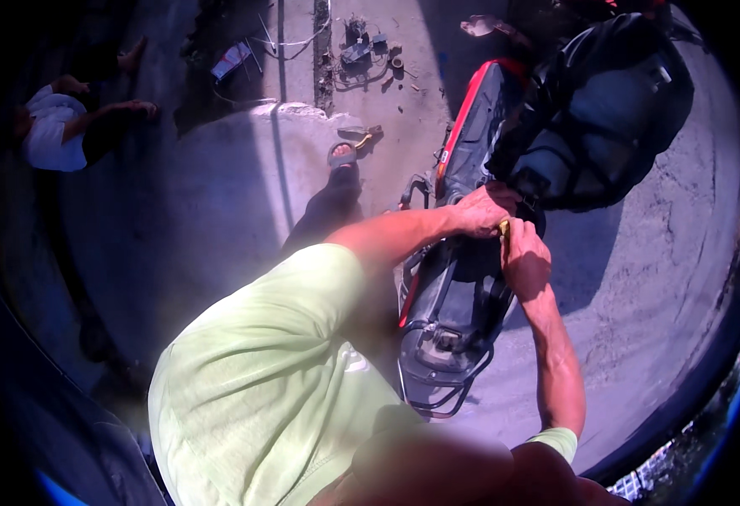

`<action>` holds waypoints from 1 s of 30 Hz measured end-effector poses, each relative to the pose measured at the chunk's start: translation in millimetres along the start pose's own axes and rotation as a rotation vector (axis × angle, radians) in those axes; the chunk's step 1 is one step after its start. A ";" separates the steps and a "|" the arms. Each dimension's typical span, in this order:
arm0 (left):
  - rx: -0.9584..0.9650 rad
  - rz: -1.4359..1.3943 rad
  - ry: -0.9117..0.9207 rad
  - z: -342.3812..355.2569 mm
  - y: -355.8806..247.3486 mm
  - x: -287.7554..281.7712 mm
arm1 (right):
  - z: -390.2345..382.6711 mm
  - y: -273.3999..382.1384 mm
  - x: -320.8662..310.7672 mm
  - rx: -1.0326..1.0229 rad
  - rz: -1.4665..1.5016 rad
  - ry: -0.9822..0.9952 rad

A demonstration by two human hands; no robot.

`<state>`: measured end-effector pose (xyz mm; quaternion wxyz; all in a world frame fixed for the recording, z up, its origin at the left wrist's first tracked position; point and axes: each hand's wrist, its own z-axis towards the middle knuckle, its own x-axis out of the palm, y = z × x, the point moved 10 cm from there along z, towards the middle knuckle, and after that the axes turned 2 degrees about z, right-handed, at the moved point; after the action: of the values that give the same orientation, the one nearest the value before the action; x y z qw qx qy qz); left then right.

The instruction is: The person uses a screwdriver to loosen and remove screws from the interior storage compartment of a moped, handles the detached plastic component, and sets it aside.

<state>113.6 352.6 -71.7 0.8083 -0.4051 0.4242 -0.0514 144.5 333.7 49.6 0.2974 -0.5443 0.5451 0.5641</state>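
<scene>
A motorcycle (463, 278) with its upper bodywork off or opened stands in front of me, a red and black panel (478, 118) along its far part. My left hand (481, 211) is closed at the middle of the frame, its fingertips against dark parts beside the large black-rimmed shell (610, 126); what they grip is hidden. Just below and right of it, my right hand (527, 257) is bent inward with fingers pinched at a small yellow piece (504, 228). The two hands nearly touch there. What kind of thing the yellow piece is cannot be made out.
A metal rear rack (437, 396) sticks out at the near end. Loose parts and wires (357, 52) lie on the concrete at the top, near a sandalled foot (342, 154). A person in a white shirt (54, 131) is at far left. Another person's limb (481, 25) shows at the top.
</scene>
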 end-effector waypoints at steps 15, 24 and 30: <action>0.072 0.116 -0.037 -5.8 -2.9 3.8 | -1.3 1.9 19.5 0.034 -0.219 0.112; 0.075 0.071 -0.032 -6.4 -2.4 -1.1 | -11.7 -39.1 76.7 -0.021 -0.373 0.383; 0.096 -0.039 -0.089 -14.7 -0.7 -5.7 | 4.2 -57.6 70.0 0.344 -0.175 0.628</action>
<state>99.4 345.5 -72.1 0.8438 -0.3758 0.3769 -0.0693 180.7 332.7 -33.6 0.2500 -0.6776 0.6479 0.2421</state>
